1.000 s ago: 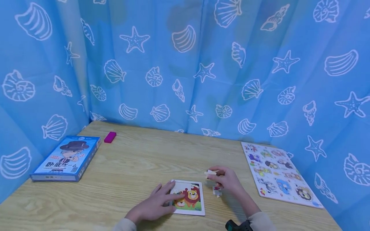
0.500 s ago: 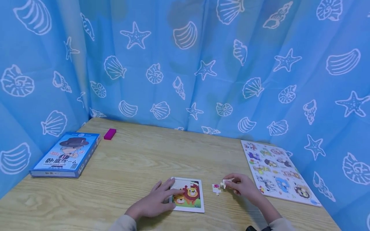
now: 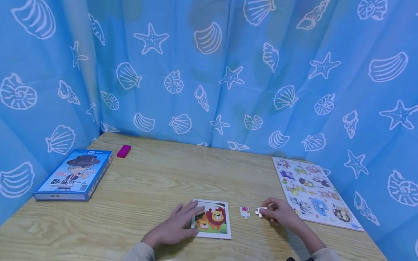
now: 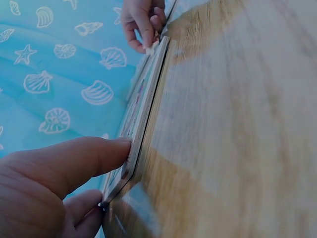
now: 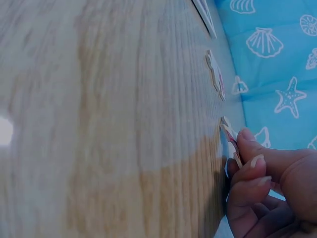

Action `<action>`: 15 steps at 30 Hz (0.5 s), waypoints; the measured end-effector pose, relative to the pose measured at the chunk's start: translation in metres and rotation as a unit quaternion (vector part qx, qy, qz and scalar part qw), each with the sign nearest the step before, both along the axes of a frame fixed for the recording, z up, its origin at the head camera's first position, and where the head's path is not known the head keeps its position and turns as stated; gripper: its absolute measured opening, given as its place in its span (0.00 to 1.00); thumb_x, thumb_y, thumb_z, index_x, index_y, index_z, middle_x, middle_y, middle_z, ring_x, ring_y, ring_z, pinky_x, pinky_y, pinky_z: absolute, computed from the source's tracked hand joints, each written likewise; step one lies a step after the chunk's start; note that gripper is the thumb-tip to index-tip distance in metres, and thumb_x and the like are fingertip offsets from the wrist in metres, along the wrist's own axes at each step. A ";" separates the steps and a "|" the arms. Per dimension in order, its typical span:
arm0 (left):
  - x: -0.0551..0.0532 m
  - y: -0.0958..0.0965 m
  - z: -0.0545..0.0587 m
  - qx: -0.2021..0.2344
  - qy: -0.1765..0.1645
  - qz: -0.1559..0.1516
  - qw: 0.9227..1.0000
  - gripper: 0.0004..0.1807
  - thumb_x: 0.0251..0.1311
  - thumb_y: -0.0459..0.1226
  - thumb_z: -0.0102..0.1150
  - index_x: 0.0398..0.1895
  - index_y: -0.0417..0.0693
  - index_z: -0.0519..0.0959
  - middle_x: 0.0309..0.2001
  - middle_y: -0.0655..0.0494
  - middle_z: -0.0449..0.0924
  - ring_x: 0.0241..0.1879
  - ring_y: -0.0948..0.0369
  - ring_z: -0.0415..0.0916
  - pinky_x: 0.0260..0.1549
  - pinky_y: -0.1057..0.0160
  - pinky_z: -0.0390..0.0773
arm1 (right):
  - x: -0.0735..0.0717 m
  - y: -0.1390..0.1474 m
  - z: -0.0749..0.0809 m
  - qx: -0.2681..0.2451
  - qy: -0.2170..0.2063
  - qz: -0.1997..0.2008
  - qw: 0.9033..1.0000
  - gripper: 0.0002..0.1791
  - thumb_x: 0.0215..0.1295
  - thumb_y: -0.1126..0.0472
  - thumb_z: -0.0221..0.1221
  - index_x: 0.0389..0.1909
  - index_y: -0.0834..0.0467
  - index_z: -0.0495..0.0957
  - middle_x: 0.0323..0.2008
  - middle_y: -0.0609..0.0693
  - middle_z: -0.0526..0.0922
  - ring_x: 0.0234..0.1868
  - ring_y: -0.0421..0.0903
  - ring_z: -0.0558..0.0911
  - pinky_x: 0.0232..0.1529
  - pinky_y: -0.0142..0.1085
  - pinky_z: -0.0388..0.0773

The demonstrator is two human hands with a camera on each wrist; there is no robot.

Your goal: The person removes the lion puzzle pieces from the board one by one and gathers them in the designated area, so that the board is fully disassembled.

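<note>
A small white-framed lion jigsaw puzzle (image 3: 213,235) lies on the table, part of its picture filled in. My left hand (image 3: 174,225) rests along its left side with fingers extended; in the left wrist view the thumb (image 4: 106,154) touches the board's edge. Between thumb and fingers, my right hand (image 3: 279,213) pinches a jigsaw piece (image 3: 260,210), low over the table to the right of the board. A second jigsaw piece (image 3: 245,212) with a pink mark lies flat between the board and my right hand. The right wrist view shows the held piece tilted, its picture hardly visible.
At the right lies a large animal picture board (image 3: 315,195). A blue game box (image 3: 73,175) stands at the left, with a magenta block (image 3: 124,151) behind it. A blue shell-patterned curtain (image 3: 196,72) closes off the back and sides of the wooden table (image 3: 156,174).
My right hand has moved right, away from the board, carrying the jigsaw piece down close to the table. The second piece has come into full sight. My left fingers have lifted slightly off the picture.
</note>
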State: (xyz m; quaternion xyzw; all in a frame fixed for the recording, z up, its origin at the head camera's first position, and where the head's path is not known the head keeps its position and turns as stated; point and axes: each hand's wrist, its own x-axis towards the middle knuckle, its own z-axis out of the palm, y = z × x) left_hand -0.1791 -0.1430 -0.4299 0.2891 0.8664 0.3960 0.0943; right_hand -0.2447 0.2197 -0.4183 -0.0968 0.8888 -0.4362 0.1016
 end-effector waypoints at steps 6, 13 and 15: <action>0.002 0.001 0.000 0.002 0.016 0.009 1.000 0.40 0.63 0.44 0.55 0.70 0.30 0.53 0.72 0.38 0.48 0.71 0.48 0.42 0.67 0.44 0.34 | 0.001 -0.002 0.000 0.063 0.038 -0.027 0.997 0.12 0.59 0.58 0.65 0.33 0.62 0.74 0.18 0.47 0.73 0.18 0.42 0.69 0.17 0.30 0.66; 0.003 0.000 0.002 0.002 0.012 0.010 1.000 0.40 0.63 0.44 0.55 0.70 0.31 0.53 0.72 0.39 0.48 0.71 0.48 0.42 0.67 0.45 0.34 | -0.002 -0.004 0.003 0.114 0.041 -0.042 0.992 0.12 0.57 0.58 0.66 0.30 0.58 0.73 0.17 0.46 0.74 0.19 0.41 0.67 0.19 0.31 0.62; 0.003 0.001 0.003 0.004 0.014 0.008 1.000 0.40 0.63 0.44 0.55 0.70 0.30 0.54 0.72 0.39 0.48 0.71 0.48 0.42 0.67 0.44 0.34 | -0.002 -0.004 0.004 0.123 0.039 -0.045 0.991 0.13 0.57 0.57 0.67 0.30 0.58 0.72 0.17 0.46 0.74 0.19 0.42 0.68 0.20 0.32 0.62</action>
